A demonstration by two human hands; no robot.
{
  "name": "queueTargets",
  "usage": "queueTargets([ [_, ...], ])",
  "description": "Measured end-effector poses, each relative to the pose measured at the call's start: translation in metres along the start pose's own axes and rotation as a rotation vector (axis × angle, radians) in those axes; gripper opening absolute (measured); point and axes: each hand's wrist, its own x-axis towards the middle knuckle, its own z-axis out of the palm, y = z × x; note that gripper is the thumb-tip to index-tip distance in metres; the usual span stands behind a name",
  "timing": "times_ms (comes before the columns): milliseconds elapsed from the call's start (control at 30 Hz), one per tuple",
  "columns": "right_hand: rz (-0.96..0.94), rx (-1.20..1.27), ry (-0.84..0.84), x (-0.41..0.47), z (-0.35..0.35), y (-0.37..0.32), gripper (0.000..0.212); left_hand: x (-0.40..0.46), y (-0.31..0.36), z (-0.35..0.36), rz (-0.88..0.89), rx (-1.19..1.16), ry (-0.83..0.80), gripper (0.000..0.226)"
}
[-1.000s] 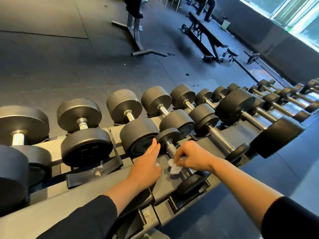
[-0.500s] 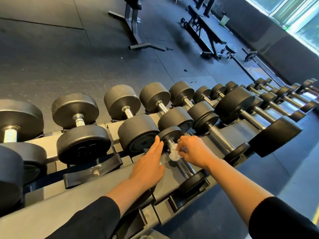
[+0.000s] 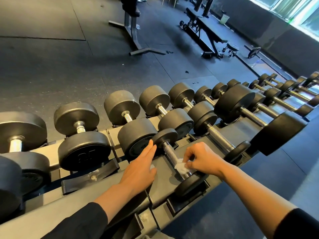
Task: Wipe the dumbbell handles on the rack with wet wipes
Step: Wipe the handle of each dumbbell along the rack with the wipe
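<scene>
Down near the front rail, my right hand (image 3: 202, 159) pinches a white wipe (image 3: 180, 168) against the near end of the small dumbbell's handle (image 3: 170, 155), just above its front head. My left hand (image 3: 139, 169) lies flat beside it on the rack (image 3: 160, 188), fingers straight, tips near the dumbbell's far head. Beyond, bigger dumbbells (image 3: 136, 125) sit in a row, and a bench (image 3: 203, 33) stands on the floor behind.

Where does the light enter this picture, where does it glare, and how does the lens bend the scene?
Head view: daylight enters through the windows at top right and is overexposed there; soft sheen on the knurled dumbbell handle; wide-angle lens tilts and curves the rack; overall sharp.
</scene>
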Motion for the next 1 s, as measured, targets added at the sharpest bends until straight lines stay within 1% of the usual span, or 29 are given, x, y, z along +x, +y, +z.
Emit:
queueTargets([
  [100,0.021,0.063,0.173,0.011,-0.005,0.003,0.009,-0.006,-0.001,0.001,-0.005,-0.006,0.027,0.073],
  [167,0.050,0.028,0.266,0.022,-0.004,0.008,0.015,-0.009,0.001,-0.002,-0.010,0.025,0.046,0.075],
  [200,0.057,-0.009,0.276,0.027,-0.001,0.010,0.020,-0.010,0.003,-0.003,-0.007,0.047,0.056,0.076],
  [300,0.041,-0.090,0.232,0.041,0.005,0.009,0.028,-0.006,0.014,-0.009,0.006,0.104,0.094,0.076],
  [367,0.009,-0.062,0.226,0.048,0.008,0.006,0.028,-0.002,0.023,-0.012,0.012,0.132,0.098,0.075],
  [433,-0.020,0.044,0.227,0.052,0.011,0.004,0.027,0.001,0.030,-0.013,0.009,0.155,0.089,0.075],
  [533,-0.038,0.269,0.209,0.051,0.017,0.006,0.021,0.005,0.037,-0.012,-0.021,0.198,0.071,0.075],
  [600,-0.062,0.351,0.188,0.049,0.021,0.011,0.017,0.008,0.042,-0.009,-0.050,0.223,0.055,0.076],
  [800,-0.147,0.422,0.168,0.040,0.023,0.028,0.012,0.014,0.053,-0.004,-0.102,0.244,0.038,0.079],
  [900,-0.175,0.468,0.112,0.029,0.022,0.037,0.012,0.018,0.055,-0.002,-0.095,0.237,0.054,0.077],
  [1000,-0.204,0.506,0.015,0.021,0.018,0.049,0.015,0.020,0.055,0.000,-0.097,0.236,0.060,0.075],
])
